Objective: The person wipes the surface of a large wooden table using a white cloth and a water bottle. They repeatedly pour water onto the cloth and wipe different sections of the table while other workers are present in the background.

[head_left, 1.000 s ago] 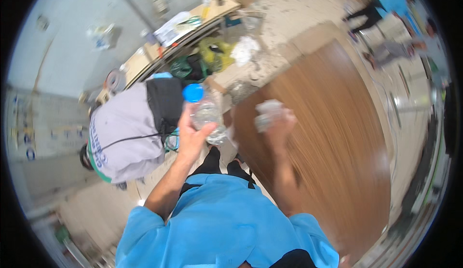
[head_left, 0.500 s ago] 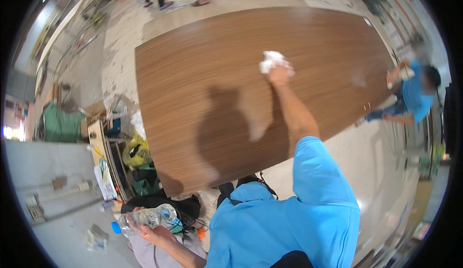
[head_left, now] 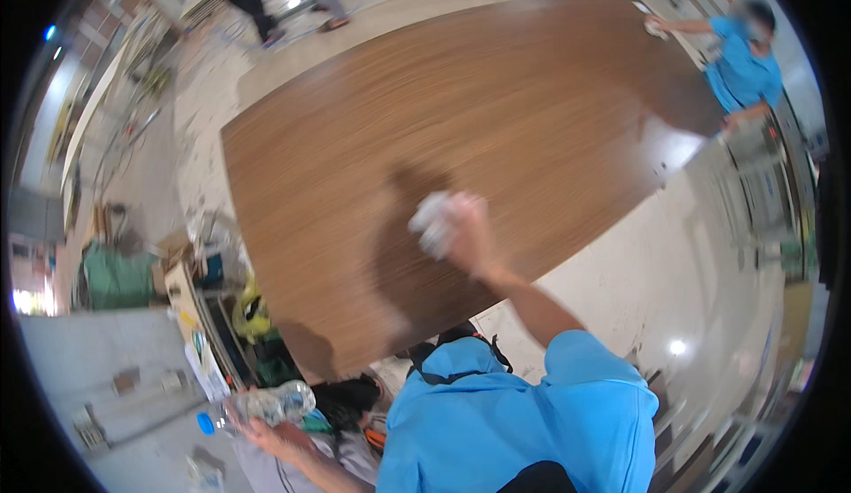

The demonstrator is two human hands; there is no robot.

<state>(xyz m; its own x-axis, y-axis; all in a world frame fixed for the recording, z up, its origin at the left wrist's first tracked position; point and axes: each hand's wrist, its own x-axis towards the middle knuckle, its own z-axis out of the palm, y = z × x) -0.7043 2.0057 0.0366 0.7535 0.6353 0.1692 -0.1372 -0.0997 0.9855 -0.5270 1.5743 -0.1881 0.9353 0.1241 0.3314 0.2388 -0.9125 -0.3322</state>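
Observation:
A large brown wood-grain board (head_left: pixel 532 121) lies flat before me. My right hand (head_left: pixel 470 236) presses a crumpled white cloth (head_left: pixel 433 224) against its nearer part; motion blurs the fingers, which are closed around the cloth. Off to the lower left, my left hand (head_left: pixel 273 440) grips a clear plastic bottle (head_left: pixel 282 402) with a blue cap (head_left: pixel 206 423), held on its side away from the board. Whether liquid is inside I cannot tell.
A co-worker in a blue shirt (head_left: pixel 743 67) leans at the board's far right corner, one hand on a white cloth (head_left: pixel 656 28). Two more people stand beyond the far left edge. Bags and a green sack (head_left: pixel 120 276) crowd the left side.
My right hand has drawn the cloth toward me and to the left across the board. The co-worker's hand has reached to the far corner. My left hand still holds the bottle.

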